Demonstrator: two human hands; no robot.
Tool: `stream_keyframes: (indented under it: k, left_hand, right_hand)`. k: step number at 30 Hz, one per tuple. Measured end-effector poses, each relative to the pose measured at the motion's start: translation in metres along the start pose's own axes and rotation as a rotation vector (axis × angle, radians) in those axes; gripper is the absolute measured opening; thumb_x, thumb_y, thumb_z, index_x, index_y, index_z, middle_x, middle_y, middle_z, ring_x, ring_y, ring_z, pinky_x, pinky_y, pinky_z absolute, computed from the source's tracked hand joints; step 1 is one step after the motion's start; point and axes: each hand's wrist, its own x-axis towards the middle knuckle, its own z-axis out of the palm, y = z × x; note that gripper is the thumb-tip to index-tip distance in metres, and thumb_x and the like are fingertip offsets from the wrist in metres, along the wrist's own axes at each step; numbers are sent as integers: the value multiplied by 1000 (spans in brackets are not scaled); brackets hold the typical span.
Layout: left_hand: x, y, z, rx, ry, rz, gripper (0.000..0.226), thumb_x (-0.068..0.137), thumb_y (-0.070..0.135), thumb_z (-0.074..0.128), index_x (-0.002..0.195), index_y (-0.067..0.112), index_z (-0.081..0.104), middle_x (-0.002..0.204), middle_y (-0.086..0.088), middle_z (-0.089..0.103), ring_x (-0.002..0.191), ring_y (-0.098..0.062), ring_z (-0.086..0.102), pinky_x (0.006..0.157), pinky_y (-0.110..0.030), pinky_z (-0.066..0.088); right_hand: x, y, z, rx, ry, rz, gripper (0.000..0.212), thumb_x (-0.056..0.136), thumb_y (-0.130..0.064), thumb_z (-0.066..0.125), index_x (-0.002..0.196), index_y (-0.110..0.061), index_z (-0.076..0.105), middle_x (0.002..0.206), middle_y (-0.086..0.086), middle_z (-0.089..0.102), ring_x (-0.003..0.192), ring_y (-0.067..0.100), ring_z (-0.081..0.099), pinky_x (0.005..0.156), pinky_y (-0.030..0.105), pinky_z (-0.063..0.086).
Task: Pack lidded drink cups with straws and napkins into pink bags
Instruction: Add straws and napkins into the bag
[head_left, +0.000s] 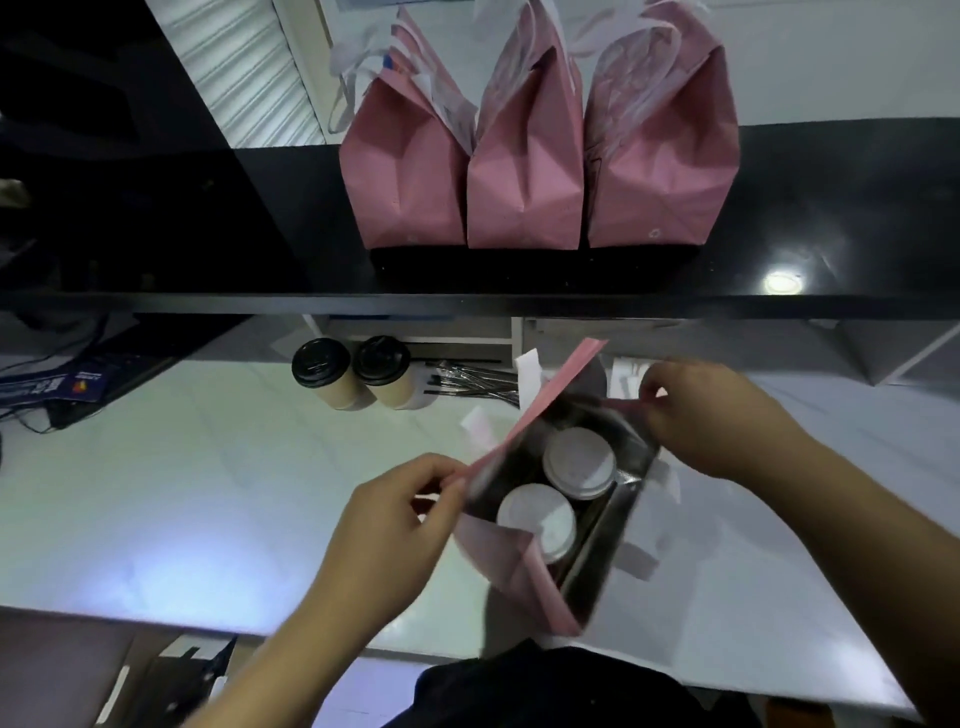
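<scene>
- left hand (395, 512): thumb and fingers curled, pinching the near-left rim of the open pink bag (519, 566).
- right hand (711, 415): fingers curled, pinching the bag's far-right rim, at about 2 o'clock from the left hand.
- the bag stands on the white counter (208, 493) between the hands, mouth pulled wide and facing up; the mouth's long axis runs from 7 o'clock to 1 o'clock.
- inside, two white-lidded cups (579, 462) stand upright, one just beside the other along that axis.
- at 10 o'clock from the bag, two black-lidded cups (350, 374) stand side by side; wrapped straws (475, 382) lie just right of them.
- at 12 o'clock, three closed pink bags (524, 171) stand in a row on the black shelf (779, 234).
</scene>
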Motion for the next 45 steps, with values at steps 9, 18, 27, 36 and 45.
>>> stream_keyframes:
  k: [9,18,27,36,45]
  left_hand:
    - [81,-9,3,-126,3,-69,18,103,29,61,91,38,72,85,14,74,78,-3,67,65,-26,47]
    - [111,0,17,-176,-59,-37,22,104,27,59,90,39,70,87,13,74,83,-2,68,68,-23,47]
    - [112,-6,19,-179,-71,-21,18,104,26,58,95,36,70,87,10,74,82,-10,68,63,-11,50]
    - [116,-13,22,-214,-87,-40,22,96,45,55,98,30,71,88,6,73,83,-13,68,69,-13,49]
    - [114,-13,24,-248,-98,-83,20,94,40,55,95,29,71,89,9,72,83,-8,68,70,-9,46]
  right_hand:
    - [-68,17,12,204,-174,34,18,102,-47,52,108,-41,68,82,-20,69,71,1,65,62,21,52]
    - [-75,39,7,508,-329,57,30,96,-55,50,95,-37,73,85,-28,73,75,-4,71,63,18,54]
    - [63,98,81,279,-76,369,19,93,-19,58,99,-14,76,100,5,76,89,28,68,78,38,58]
    - [129,102,139,140,-117,310,48,95,-41,66,129,-7,63,126,17,63,110,36,60,95,42,52]
    - [129,105,158,48,4,266,28,95,-34,65,111,-12,73,108,16,68,95,35,62,85,40,55]
